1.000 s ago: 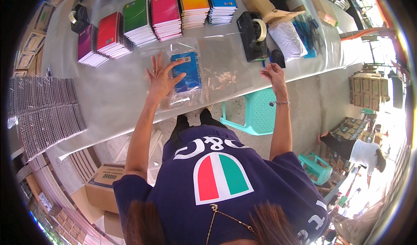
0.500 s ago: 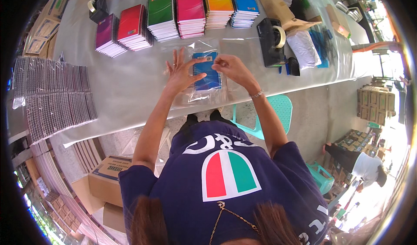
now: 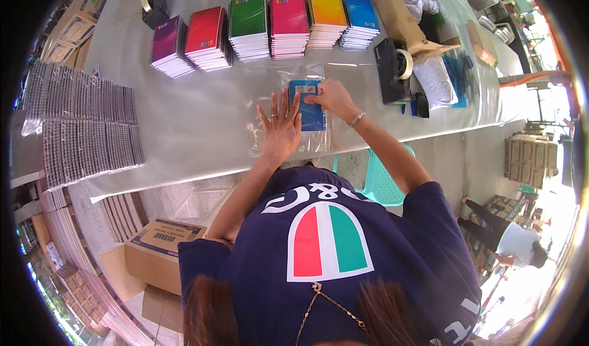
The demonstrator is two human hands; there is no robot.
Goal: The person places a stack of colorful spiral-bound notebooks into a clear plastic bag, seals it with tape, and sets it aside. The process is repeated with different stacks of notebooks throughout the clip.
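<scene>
A blue spiral notebook (image 3: 315, 120) lies on the table in front of me, on or inside a clear plastic sheet or bag (image 3: 262, 138); I cannot tell which. Near its top is a small pale label (image 3: 305, 90). My left hand (image 3: 282, 130) rests flat with fingers spread, over the plastic and the notebook's left edge. At the upper right corner, my right hand (image 3: 336, 100) has its fingers curled, and its thumb reaches across the cover just below the label. Whatever the curled fingers may hold is hidden.
Behind stand notebook stacks: purple (image 3: 167, 42), red (image 3: 204, 30), green (image 3: 248, 23), pink (image 3: 289, 20), yellow (image 3: 327, 8) and blue (image 3: 361, 14). A black tape dispenser (image 3: 389, 69) and open carton (image 3: 392, 11) are at right; wrapped notebooks (image 3: 86, 125) at left.
My left hand has come down flat beside the notebook. My right hand went from a raised pinch at the notebook's edge to pressing its thumb on the cover. The view has shifted slightly.
</scene>
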